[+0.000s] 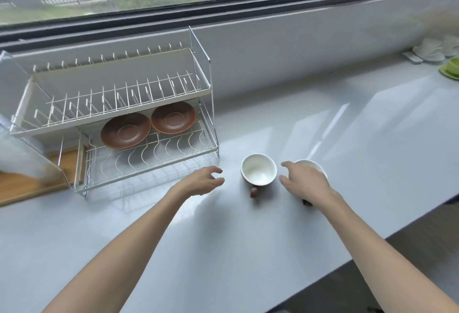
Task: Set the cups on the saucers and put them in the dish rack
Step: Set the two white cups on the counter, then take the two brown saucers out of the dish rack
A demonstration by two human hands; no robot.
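Two brown saucers, the left saucer (125,130) and the right saucer (173,117), lie side by side on the lower shelf of the white wire dish rack (149,161). On the counter to the rack's right stands a white cup (258,169) with a brown handle pointing toward me. A second white cup (311,163) stands just to its right, mostly covered by my right hand (304,181), which hovers over it with fingers spread. My left hand (202,181) is open above the counter, just left of the first cup, touching nothing.
The rack's upper shelf holds only upright pegs. A wooden board (29,183) lies left of the rack under a clear plastic cover. White dishes (432,50) and a green cup on a saucer (452,69) sit far right. The counter edge runs along the right.
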